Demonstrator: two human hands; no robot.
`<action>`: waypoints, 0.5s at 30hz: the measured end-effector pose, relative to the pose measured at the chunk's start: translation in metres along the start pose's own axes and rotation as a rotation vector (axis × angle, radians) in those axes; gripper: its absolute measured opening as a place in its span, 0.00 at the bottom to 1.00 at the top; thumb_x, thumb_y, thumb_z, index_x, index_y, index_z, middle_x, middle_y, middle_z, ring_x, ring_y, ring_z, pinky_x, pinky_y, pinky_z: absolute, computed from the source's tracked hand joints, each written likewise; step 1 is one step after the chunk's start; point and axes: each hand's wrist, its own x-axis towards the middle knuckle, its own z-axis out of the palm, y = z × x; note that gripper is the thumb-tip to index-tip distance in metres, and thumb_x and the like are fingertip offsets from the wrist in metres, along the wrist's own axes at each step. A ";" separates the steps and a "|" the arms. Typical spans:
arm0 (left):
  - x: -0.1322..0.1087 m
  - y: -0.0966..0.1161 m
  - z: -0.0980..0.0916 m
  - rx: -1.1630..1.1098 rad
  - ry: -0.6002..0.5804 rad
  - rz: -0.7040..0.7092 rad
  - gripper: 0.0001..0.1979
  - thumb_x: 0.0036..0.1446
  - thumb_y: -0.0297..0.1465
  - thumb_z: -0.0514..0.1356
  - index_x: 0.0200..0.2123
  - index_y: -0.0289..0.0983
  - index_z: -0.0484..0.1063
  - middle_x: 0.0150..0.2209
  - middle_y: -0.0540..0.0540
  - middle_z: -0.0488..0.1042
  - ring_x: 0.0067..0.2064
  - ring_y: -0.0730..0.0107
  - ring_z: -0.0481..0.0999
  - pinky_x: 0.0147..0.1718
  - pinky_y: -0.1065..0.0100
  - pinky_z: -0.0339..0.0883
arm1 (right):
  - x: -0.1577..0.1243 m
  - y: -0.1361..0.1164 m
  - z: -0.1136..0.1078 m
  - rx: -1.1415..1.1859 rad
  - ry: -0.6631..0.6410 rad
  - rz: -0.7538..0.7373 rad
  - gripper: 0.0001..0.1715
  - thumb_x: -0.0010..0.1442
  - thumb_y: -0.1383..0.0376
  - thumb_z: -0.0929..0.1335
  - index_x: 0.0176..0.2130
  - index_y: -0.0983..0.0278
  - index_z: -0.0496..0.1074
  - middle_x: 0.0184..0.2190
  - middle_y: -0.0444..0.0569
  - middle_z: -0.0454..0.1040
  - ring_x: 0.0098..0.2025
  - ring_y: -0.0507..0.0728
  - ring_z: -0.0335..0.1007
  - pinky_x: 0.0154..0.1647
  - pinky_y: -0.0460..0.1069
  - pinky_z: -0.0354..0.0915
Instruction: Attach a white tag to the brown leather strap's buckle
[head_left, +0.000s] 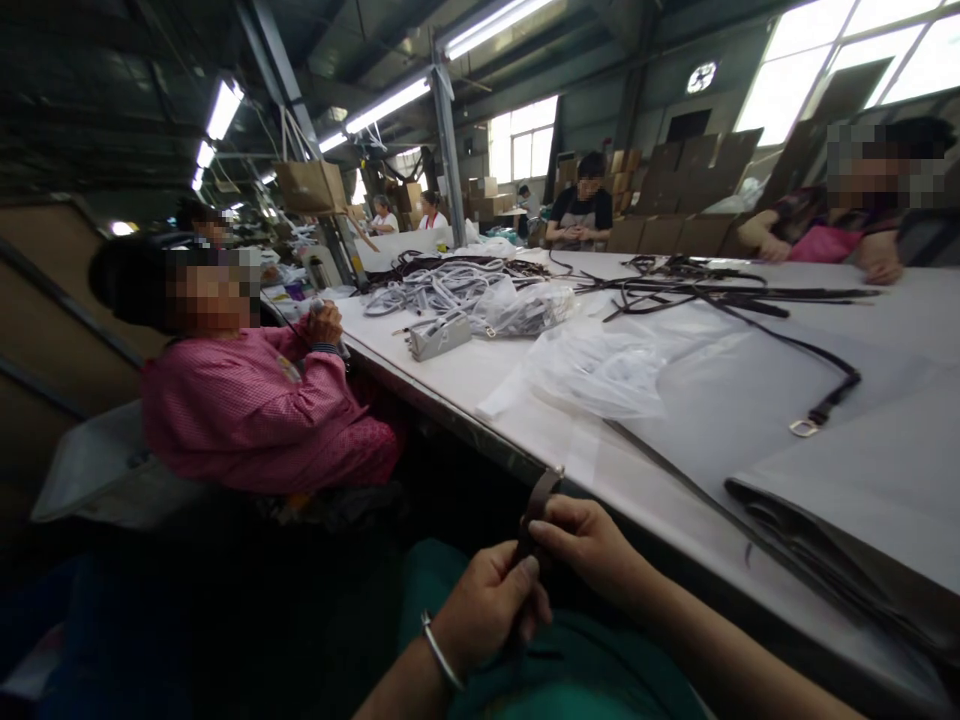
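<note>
Both of my hands are closed on one dark brown belt (541, 492) over my lap, beside the table's front edge. My left hand (491, 600), with a silver bangle at its wrist, pinches the strap lower down. Just above it, my right hand (585, 540) grips the belt between thumb and fingers. A small metal piece shows at the belt's upper end, near the table edge. The strap's lower part is mostly hidden by my hands and blends into the dark below.
The white table (517, 425) bears a plastic bag (600, 370), a grey box-like holder (440, 337), a pile of light grey straps (435, 285) and dark belts (750, 295). One belt's buckle (802, 428) lies at right. A co-worker in pink (255, 400) sits at left; others work across the table.
</note>
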 end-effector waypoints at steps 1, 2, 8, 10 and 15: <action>0.002 0.002 0.001 -0.042 0.011 0.021 0.26 0.60 0.52 0.58 0.41 0.33 0.67 0.25 0.46 0.74 0.19 0.77 0.68 0.16 0.77 0.58 | 0.000 0.000 0.001 -0.011 0.003 -0.030 0.23 0.57 0.51 0.73 0.26 0.67 0.71 0.25 0.44 0.69 0.27 0.51 0.64 0.29 0.47 0.61; 0.003 0.004 0.001 -0.068 0.035 0.036 0.25 0.60 0.52 0.59 0.42 0.34 0.67 0.25 0.47 0.74 0.20 0.75 0.70 0.18 0.76 0.60 | 0.000 0.000 0.002 0.001 -0.002 -0.044 0.21 0.57 0.52 0.73 0.27 0.66 0.71 0.26 0.45 0.70 0.28 0.51 0.67 0.30 0.47 0.63; 0.008 0.014 0.005 -0.004 0.137 0.031 0.20 0.61 0.47 0.59 0.37 0.34 0.70 0.22 0.50 0.71 0.18 0.75 0.68 0.15 0.76 0.60 | -0.003 -0.002 0.006 0.122 0.012 0.117 0.16 0.55 0.55 0.74 0.31 0.64 0.69 0.21 0.43 0.73 0.21 0.53 0.69 0.25 0.47 0.63; 0.008 0.011 0.005 -0.046 0.136 0.023 0.19 0.61 0.47 0.59 0.37 0.34 0.70 0.23 0.49 0.72 0.19 0.75 0.70 0.17 0.76 0.63 | -0.003 -0.002 0.006 0.051 0.043 0.131 0.16 0.54 0.57 0.73 0.29 0.64 0.68 0.20 0.43 0.73 0.21 0.52 0.67 0.24 0.46 0.61; 0.008 -0.003 -0.001 -0.078 0.140 0.004 0.18 0.61 0.45 0.60 0.34 0.34 0.71 0.24 0.49 0.73 0.21 0.74 0.71 0.21 0.74 0.64 | -0.001 0.001 0.011 -0.116 0.139 0.127 0.14 0.52 0.57 0.70 0.27 0.63 0.66 0.21 0.43 0.69 0.23 0.52 0.65 0.24 0.47 0.60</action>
